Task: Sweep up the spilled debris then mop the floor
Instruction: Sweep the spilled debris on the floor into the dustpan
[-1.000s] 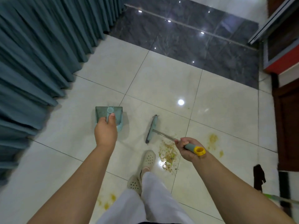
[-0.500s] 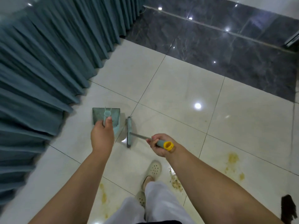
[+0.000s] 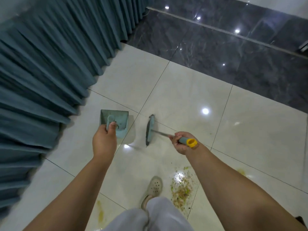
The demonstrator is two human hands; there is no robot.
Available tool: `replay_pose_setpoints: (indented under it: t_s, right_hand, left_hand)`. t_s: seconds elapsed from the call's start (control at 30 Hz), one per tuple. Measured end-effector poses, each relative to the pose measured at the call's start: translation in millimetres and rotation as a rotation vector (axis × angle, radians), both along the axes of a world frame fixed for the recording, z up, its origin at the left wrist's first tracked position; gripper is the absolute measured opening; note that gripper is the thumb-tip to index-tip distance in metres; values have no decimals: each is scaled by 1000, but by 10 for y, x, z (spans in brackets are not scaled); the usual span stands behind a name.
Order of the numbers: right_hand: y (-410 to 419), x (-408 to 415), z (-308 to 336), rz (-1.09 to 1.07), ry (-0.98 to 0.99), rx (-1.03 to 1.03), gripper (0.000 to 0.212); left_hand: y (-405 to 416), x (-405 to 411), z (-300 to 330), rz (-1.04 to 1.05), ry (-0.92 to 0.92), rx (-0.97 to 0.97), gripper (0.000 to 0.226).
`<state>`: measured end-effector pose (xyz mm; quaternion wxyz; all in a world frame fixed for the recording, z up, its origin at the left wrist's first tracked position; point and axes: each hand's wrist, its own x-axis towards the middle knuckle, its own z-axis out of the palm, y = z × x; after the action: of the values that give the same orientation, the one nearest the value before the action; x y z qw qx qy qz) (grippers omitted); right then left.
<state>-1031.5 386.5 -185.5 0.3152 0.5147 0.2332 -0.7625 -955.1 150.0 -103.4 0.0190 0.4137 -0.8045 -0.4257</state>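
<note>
My left hand (image 3: 104,142) grips the upright handle of a teal dustpan (image 3: 122,122) that sits on the white tiled floor near the curtain. My right hand (image 3: 180,144) grips the grey handle, with a yellow end cap, of a small teal broom; its head (image 3: 150,130) stands a short way right of the dustpan. A pile of brownish-green debris (image 3: 181,189) lies on the tile below my right forearm, partly hidden by it, well behind the broom head. Yellow stains mark the floor at the lower left (image 3: 100,212) and at the right (image 3: 241,171).
A teal pleated curtain (image 3: 50,72) hangs along the left, close to the dustpan. Dark glossy marble flooring (image 3: 233,55) spans the far side. My foot in a beige perforated clog (image 3: 154,187) stands beside the debris. A dark object (image 3: 301,220) shows at the bottom right edge.
The broom head swept left to the dustpan, then drew back to the right, leaving a gap. The view has swung left and back. The debris pile stays by my foot.
</note>
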Motion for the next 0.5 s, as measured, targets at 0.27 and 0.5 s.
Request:
replay_pose_setpoints:
  t_s: [0.27, 0.5]
  right_hand:
    - [670, 82, 231, -277, -2, 65, 17]
    - [1208, 606, 215, -451, -32, 112, 13]
  left_hand:
    - [329, -323, 89, -152, 18, -60, 45]
    - [745, -477, 80, -268, 65, -55, 46]
